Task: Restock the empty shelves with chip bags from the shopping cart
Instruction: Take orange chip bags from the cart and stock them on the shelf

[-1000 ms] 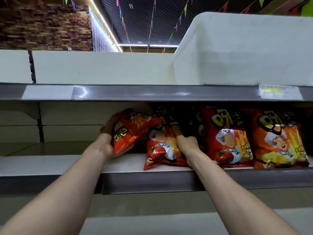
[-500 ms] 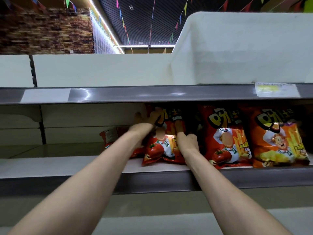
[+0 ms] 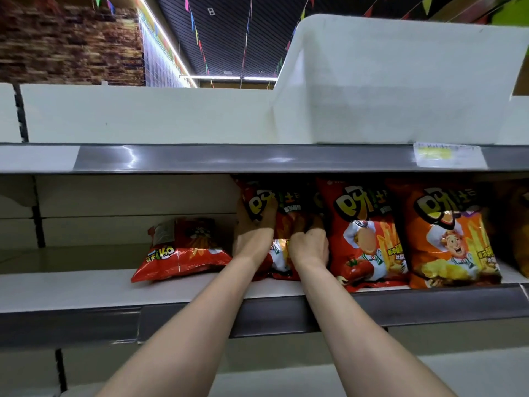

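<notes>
Both hands reach into the middle shelf. My left hand grips the left side of an upright red chip bag, fingers curled over its front. My right hand holds the same bag lower on its right side. A second red bag lies flat on the shelf to the left, touching neither hand. Right of my hands stand another red bag and an orange bag. The shopping cart is out of view.
The shelf's left half is bare white board. A grey price rail with a yellow-and-white label runs above; a white bin sits on the top shelf. A lower shelf shows beneath my arms.
My left hand let go of the red bag, which now lies flat at the left, and moved right onto the upright bag. My right hand stayed on that bag.
</notes>
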